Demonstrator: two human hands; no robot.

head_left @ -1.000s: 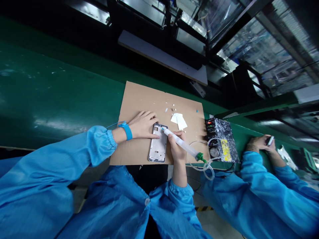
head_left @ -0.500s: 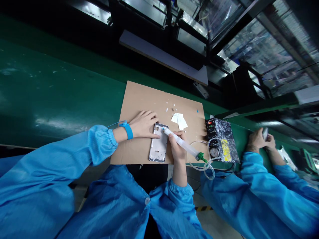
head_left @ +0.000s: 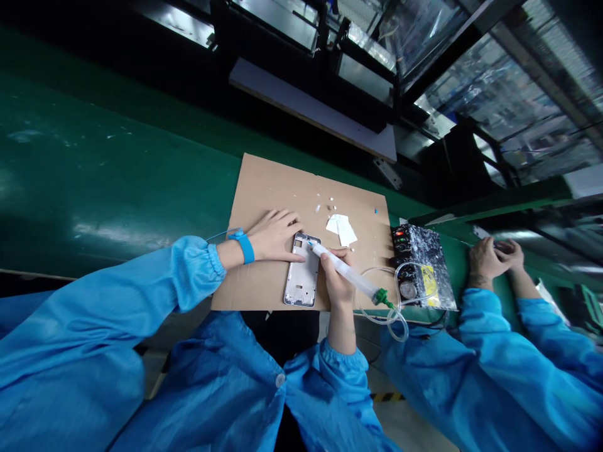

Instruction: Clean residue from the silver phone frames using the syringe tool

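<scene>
A metal phone frame (head_left: 301,279) lies on a brown cardboard sheet (head_left: 264,188), its pale inner side facing up. My left hand (head_left: 276,238) rests flat at its left, fingers stretched out, the thumb over the frame's left edge and the index fingertip by its top corner. A wristband with a thin cord circles that wrist. In my right hand (head_left: 338,282) is a translucent dispensing syringe (head_left: 351,274), held like a pen. Its blue tip points at the upper part of the frame; whether it touches I cannot tell. Clear tubing runs from the syringe's green cap.
Right of the cardboard stands a black dispenser box (head_left: 424,263) with a gauge and red display. White paper pieces (head_left: 342,229) and small white bits lie behind the frame. A co-worker's hands (head_left: 494,257) are at the far right. A shelf board (head_left: 311,107) runs along the back.
The whole view shifts slightly. My hands, the syringe and the phone frame keep nearly the same places. The co-worker's hands have drawn closer together.
</scene>
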